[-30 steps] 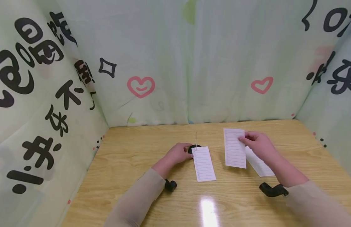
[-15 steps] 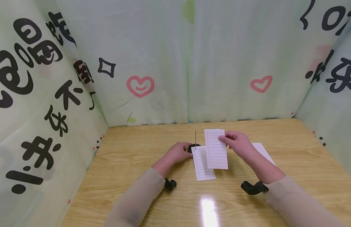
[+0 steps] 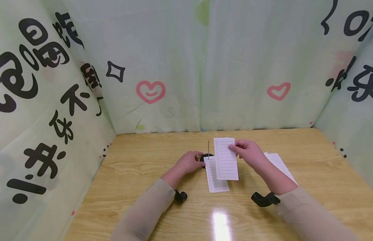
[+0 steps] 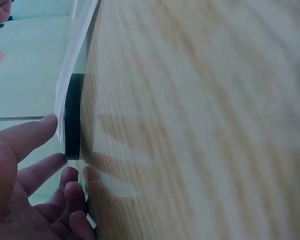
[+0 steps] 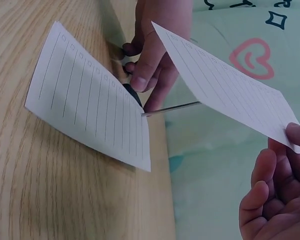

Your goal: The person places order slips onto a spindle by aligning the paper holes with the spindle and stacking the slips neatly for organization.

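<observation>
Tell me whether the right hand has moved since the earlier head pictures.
Yes. The right hand has moved left in the head view, bringing its sheet closer to the spike.

Left hand (image 3: 189, 162) low, thumb and index apart; right hand (image 3: 249, 153) raised, thumb pinching; both forearms (image 3: 145, 211) extend far.
</observation>
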### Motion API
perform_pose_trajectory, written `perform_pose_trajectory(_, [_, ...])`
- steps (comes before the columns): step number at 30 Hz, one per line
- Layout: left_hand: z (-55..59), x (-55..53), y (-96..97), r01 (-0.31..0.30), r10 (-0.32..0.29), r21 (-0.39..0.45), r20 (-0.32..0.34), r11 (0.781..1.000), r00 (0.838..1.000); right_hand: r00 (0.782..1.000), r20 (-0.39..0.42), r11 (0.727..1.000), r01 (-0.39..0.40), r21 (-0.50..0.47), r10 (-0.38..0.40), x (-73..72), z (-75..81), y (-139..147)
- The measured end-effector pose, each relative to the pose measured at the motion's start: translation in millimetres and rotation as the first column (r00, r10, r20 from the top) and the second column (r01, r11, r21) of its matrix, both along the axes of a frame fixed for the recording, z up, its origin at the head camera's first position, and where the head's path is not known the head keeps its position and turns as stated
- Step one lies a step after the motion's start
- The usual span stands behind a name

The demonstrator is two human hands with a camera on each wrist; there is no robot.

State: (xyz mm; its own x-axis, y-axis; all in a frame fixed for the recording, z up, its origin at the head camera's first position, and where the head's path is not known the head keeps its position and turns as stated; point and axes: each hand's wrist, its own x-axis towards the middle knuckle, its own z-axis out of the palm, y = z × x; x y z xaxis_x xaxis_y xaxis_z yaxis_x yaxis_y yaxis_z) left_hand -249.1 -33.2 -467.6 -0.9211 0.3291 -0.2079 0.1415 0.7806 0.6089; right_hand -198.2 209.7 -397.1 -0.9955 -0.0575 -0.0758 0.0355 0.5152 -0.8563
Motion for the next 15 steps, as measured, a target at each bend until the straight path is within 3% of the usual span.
perform_pose_trajectory(15, [7.6,0.3,-7.3,-0.104,0.104,0.111,-0.002,0.988,0.995,0.999,0.018,0.999,-0.032,-0.022,0.033,-13.3,-6.8,-14.4])
